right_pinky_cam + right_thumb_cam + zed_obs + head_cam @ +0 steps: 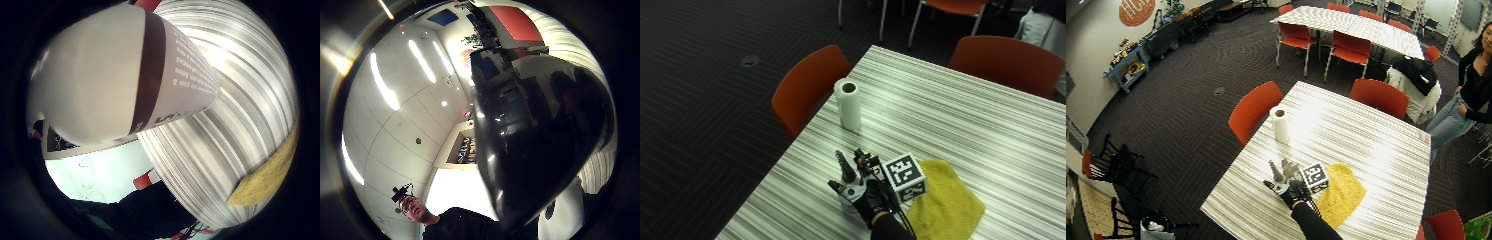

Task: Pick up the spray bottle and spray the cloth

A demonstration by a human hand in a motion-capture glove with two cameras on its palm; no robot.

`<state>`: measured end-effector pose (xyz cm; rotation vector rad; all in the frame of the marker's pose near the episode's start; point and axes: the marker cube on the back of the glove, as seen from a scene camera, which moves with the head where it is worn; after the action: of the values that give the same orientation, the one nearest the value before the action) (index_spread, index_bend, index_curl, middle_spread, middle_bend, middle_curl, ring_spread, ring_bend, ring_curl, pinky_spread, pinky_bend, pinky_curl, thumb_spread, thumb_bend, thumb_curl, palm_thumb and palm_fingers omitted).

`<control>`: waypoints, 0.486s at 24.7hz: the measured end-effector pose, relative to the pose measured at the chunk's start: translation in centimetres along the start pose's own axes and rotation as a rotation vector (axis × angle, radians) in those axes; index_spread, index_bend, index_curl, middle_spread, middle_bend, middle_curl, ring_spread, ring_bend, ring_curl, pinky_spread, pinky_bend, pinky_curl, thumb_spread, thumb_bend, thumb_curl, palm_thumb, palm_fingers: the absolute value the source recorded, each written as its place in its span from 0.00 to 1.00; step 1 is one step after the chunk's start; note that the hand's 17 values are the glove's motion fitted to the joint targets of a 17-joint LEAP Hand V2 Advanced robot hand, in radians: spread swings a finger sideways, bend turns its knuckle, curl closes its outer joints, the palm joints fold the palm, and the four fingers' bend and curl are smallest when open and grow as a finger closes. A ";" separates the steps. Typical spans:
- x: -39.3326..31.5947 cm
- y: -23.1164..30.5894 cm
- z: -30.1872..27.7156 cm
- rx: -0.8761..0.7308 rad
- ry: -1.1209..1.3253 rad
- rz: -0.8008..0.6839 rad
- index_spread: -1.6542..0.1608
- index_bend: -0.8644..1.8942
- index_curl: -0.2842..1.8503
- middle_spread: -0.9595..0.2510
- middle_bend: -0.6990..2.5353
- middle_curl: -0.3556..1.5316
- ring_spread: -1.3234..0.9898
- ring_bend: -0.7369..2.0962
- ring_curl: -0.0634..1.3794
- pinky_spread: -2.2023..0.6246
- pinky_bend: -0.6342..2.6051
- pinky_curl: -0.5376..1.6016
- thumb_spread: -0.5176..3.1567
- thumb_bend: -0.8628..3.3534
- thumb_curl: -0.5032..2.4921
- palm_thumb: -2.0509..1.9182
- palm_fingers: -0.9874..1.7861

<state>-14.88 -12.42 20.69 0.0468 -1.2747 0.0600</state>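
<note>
One bottle [100, 75], white body with a dark brown band and small white print on the label, fills much of the little-finger palm view, so it sits close against the palm. Beside it in that view run the table's stripes, with a corner of the cloth [265, 175] at the edge.

Thumb-side palm view: a dark glossy curved surface takes up the right half, close to the palm. Cannot tell what it is. Ceiling lights and a person in dark clothing show behind it.

Outside view: hand [863, 187] is at lower centre of the frame, above the table [959, 110] near its left edge. A small white patch shows under the hand; the bottle itself cannot be made out here. Whether the hand has closed on the bottle or is only against it: cannot tell.

Cloth [946, 200], yellow, lies flat on the table just right of the hand, lower right of the frame; not clear whether they touch.

Paper roll [848, 105] stands upright near the table's left edge, upper centre, well apart from the hand.

Two orange chairs: one [803, 85] at the left edge beside the roll, one [1006, 60] at the far side, upper right.

Wide view shows the same layout: hand [1295, 190], cloth [1342, 192], roll [1281, 125].
</note>
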 end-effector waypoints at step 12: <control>-6.2 1.4 -5.5 -0.017 -0.062 -0.136 0.70 0.36 0.30 0.79 0.29 0.41 0.61 0.40 0.30 0.85 0.32 0.36 0.40 0.20 0.37 0.76 0.37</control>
<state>-11.52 -10.77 13.19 0.1216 -1.3310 -0.0697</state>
